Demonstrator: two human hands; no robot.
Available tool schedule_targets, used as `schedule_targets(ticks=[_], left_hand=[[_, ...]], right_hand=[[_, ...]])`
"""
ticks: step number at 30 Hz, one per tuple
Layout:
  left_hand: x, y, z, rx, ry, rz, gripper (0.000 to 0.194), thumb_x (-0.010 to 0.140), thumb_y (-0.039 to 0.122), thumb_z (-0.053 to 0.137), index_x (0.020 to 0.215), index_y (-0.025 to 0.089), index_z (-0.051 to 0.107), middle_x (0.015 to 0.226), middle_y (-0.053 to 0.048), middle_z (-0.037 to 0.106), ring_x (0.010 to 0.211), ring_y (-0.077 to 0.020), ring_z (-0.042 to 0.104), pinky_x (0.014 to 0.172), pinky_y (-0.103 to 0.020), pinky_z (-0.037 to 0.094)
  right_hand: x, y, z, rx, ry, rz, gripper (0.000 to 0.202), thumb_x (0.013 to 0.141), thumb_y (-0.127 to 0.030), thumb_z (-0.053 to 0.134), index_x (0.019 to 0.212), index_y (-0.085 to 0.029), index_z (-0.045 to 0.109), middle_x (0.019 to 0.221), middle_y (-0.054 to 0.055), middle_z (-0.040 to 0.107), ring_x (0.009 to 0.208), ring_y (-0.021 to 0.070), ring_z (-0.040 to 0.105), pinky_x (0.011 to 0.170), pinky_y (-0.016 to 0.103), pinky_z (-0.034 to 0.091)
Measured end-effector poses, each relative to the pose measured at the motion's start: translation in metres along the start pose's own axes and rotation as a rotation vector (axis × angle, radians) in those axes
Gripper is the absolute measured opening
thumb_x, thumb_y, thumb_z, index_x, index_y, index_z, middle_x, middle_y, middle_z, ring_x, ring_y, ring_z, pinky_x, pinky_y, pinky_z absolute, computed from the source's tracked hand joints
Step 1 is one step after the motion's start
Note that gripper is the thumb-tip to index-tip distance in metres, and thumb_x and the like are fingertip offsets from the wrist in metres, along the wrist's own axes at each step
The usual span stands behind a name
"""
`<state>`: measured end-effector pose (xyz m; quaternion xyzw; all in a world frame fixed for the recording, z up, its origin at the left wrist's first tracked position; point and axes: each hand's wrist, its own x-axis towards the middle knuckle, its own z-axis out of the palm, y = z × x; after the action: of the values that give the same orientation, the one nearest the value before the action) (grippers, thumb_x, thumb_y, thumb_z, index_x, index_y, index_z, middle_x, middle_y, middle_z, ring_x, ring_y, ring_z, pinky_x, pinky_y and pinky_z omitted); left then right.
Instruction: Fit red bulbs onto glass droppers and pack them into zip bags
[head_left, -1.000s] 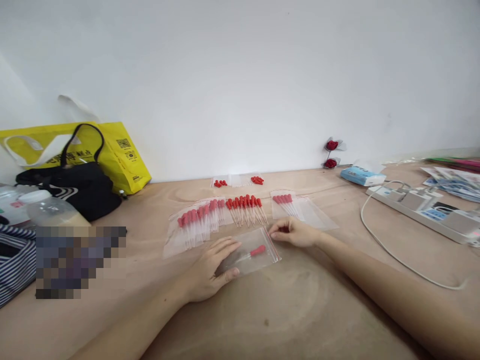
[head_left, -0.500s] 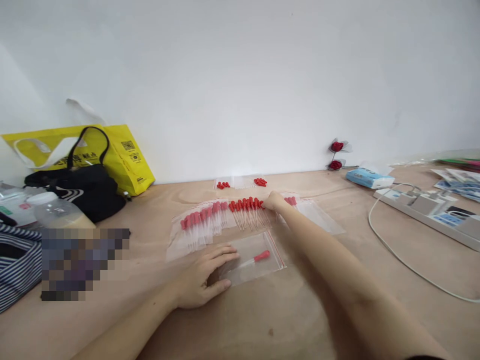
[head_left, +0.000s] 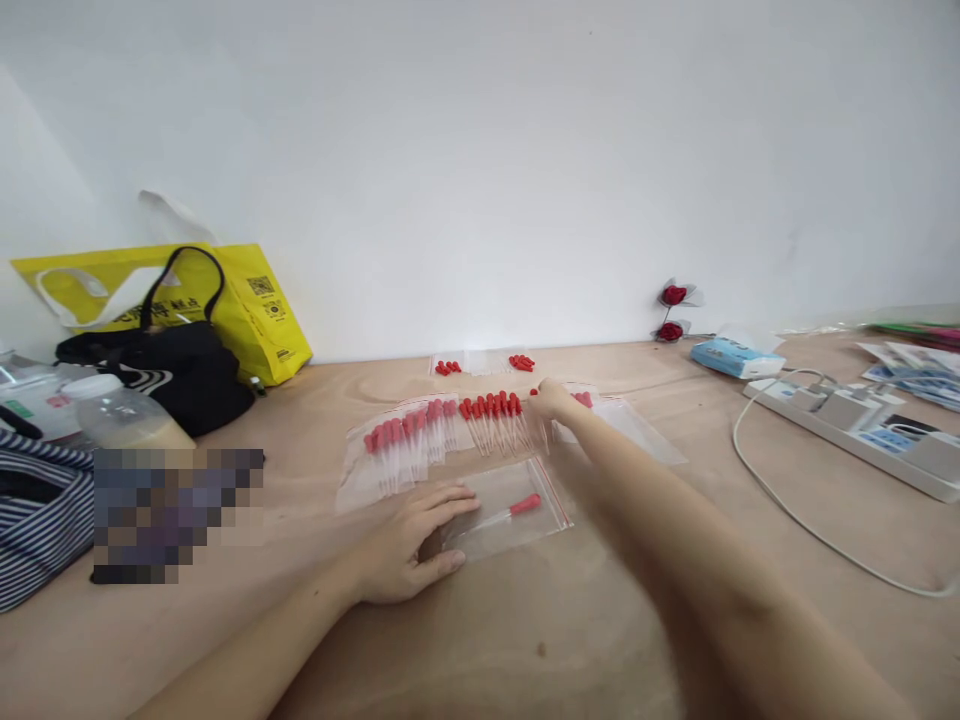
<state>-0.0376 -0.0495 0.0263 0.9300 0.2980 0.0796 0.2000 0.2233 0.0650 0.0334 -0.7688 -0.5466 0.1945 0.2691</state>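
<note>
My left hand [head_left: 416, 540] lies with fingers spread on the left end of a clear zip bag [head_left: 491, 540]. Inside that bag is one dropper with a red bulb [head_left: 525, 505] and a clear stem. Farther out, my right hand [head_left: 553, 400] is closed in a pinch on a dropper [head_left: 534, 393], whose red bulb peeks out at the fingertips. Just left of it, several loose red-bulbed droppers [head_left: 491, 408] lie side by side. Bagged droppers [head_left: 409, 430] overlap in a fan farther left. Another bag with red bulbs [head_left: 583, 399] is partly hidden behind my right hand.
Two small groups of red bulbs [head_left: 521, 362] lie on bags by the wall. At left stand a yellow bag [head_left: 277, 320], a black bag [head_left: 187, 370] and a bottle [head_left: 127, 415]. A tissue pack [head_left: 735, 357], power strip [head_left: 907, 465] and white cable [head_left: 787, 525] are at right.
My right hand has shifted slightly away from the row of loose droppers, and a dropper's bulb now shows apart from them at its fingertips. My left hand stays on the zip bag.
</note>
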Motion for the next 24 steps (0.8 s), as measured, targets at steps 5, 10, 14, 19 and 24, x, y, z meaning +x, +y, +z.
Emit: schedule_targets(ticks=[5,10,14,19,24], left_hand=[[0.001,0.0,0.002,0.008,0.009,0.015,0.046,0.081,0.037,0.047,0.125,0.028,0.039,0.132,-0.004,0.04,0.122,-0.024,0.032,0.1,-0.045,0.027],[0.004,0.007,-0.001,0.024,0.016,-0.001,0.045,0.081,0.035,0.047,0.124,0.027,0.04,0.13,-0.005,0.042,0.121,-0.0241,0.034,0.1,-0.045,0.027],[0.004,0.008,-0.002,0.024,0.021,0.001,0.045,0.08,0.036,0.047,0.124,0.027,0.04,0.13,-0.004,0.042,0.121,-0.024,0.035,0.1,-0.044,0.028],[0.003,0.006,-0.001,0.041,0.012,-0.016,0.048,0.081,0.038,0.046,0.126,0.026,0.036,0.131,-0.005,0.041,0.121,-0.0241,0.033,0.1,-0.044,0.028],[0.003,0.0,0.003,0.052,0.012,-0.017,0.051,0.081,0.041,0.045,0.128,0.025,0.033,0.132,-0.005,0.039,0.122,-0.0241,0.032,0.101,-0.045,0.026]], right_hand=[[-0.026,0.044,-0.031,0.314,-0.082,-0.145,0.03,0.072,-0.021,0.041,0.102,-0.018,0.045,0.062,-0.002,0.051,0.052,0.0101,0.05,0.052,0.023,0.042],[-0.056,0.083,-0.029,0.776,-0.046,-0.157,0.029,0.067,-0.024,0.044,0.096,-0.022,0.042,0.057,-0.005,0.044,0.05,0.0114,0.048,0.05,0.025,0.042],[-0.067,0.085,-0.017,0.894,-0.043,-0.078,0.026,0.066,-0.023,0.046,0.092,-0.023,0.042,0.057,-0.004,0.044,0.051,0.0125,0.048,0.049,0.026,0.042],[-0.079,0.073,-0.006,1.101,-0.078,0.044,0.022,0.063,-0.019,0.049,0.084,-0.023,0.042,0.059,-0.004,0.046,0.051,0.0112,0.05,0.052,0.026,0.043],[-0.09,0.07,-0.002,1.115,-0.132,0.017,0.02,0.065,-0.024,0.049,0.084,-0.022,0.043,0.065,-0.002,0.049,0.052,0.0108,0.05,0.054,0.027,0.045]])
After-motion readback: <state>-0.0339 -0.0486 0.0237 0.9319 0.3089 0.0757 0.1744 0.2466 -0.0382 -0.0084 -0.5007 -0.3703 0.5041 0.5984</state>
